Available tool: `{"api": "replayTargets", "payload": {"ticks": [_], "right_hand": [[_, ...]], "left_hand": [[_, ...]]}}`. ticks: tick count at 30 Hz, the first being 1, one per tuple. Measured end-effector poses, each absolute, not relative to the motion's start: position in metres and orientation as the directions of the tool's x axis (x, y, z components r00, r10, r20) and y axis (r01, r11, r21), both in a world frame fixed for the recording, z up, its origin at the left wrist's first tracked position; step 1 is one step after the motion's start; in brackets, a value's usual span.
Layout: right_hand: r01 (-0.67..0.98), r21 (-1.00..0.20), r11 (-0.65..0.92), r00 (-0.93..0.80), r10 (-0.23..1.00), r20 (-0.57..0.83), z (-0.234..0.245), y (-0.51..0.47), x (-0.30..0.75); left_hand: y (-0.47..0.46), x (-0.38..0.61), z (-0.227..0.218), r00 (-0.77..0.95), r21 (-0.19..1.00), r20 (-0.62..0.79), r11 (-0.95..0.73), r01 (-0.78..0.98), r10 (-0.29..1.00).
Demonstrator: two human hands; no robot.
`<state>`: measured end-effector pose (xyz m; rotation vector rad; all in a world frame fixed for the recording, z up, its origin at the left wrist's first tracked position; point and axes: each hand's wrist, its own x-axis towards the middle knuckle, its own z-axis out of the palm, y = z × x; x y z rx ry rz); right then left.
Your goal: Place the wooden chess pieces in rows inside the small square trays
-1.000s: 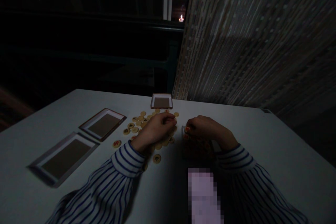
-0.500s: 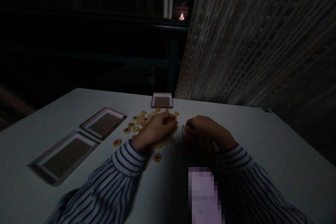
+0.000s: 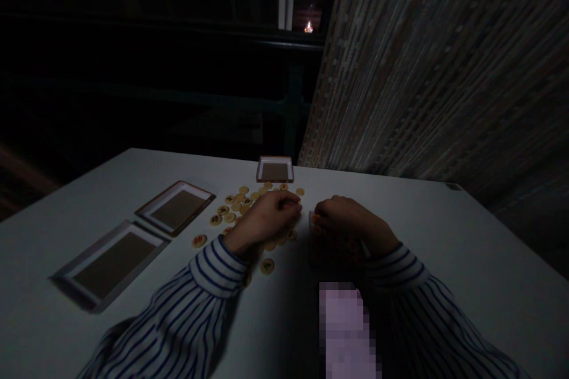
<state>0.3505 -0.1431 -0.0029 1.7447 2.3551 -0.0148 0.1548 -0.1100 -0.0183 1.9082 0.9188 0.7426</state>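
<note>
Round wooden Chinese chess pieces (image 3: 229, 218) with red or black characters lie scattered in a loose pile on the white table. My left hand (image 3: 272, 213) is over the right side of this pile, its fingers curled together; whatever they hold is hidden. To its right, my right hand (image 3: 349, 219) bends down over the far edge of a dark, shallow box (image 3: 331, 257). Its fingers are closed at the box's far left corner on a chess piece (image 3: 315, 218). More pieces sit inside the box, dim in shadow.
Two shallow trays or lids, one brown-rimmed (image 3: 175, 207) and one grey (image 3: 109, 266), lie on the left. Another small tray (image 3: 275, 169) is at the table's far edge. A pixelated pink patch (image 3: 349, 331) covers something near me. A string curtain (image 3: 400, 71) hangs behind the table (image 3: 444, 260).
Both hands stay almost in place. Another piece now shows just below the right fingertips in the box. The view has shifted very slightly.
</note>
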Motion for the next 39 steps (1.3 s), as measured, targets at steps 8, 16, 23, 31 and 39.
{"api": "replayTargets", "payload": {"ticks": [8,16,23,31,39], "right_hand": [[0.946,0.109,0.304,-0.282,0.942,-0.184,-0.0031,-0.1424,0.3510],[0.935,0.110,0.336,-0.313,0.931,-0.189,-0.0046,-0.1415,0.3531],[0.929,0.114,0.352,-0.330,0.928,-0.176,-0.0058,-0.1412,0.3574],[0.929,0.118,0.350,-0.327,0.928,-0.179,-0.0072,-0.1411,0.3552],[0.936,0.121,0.331,-0.307,0.933,-0.186,-0.0002,-0.1454,0.3484]], "left_hand": [[-0.1091,0.1539,-0.0190,0.565,0.875,0.144,-0.371,0.310,0.813],[-0.1092,0.1537,-0.0206,0.568,0.895,0.115,-0.333,0.298,0.815],[-0.1097,0.1524,-0.0173,0.576,0.878,0.123,-0.359,0.317,0.808],[-0.1092,0.1540,-0.0217,0.578,0.898,0.104,-0.326,0.295,0.809],[-0.1104,0.1544,-0.0181,0.573,0.895,0.104,-0.328,0.303,0.813]]}}
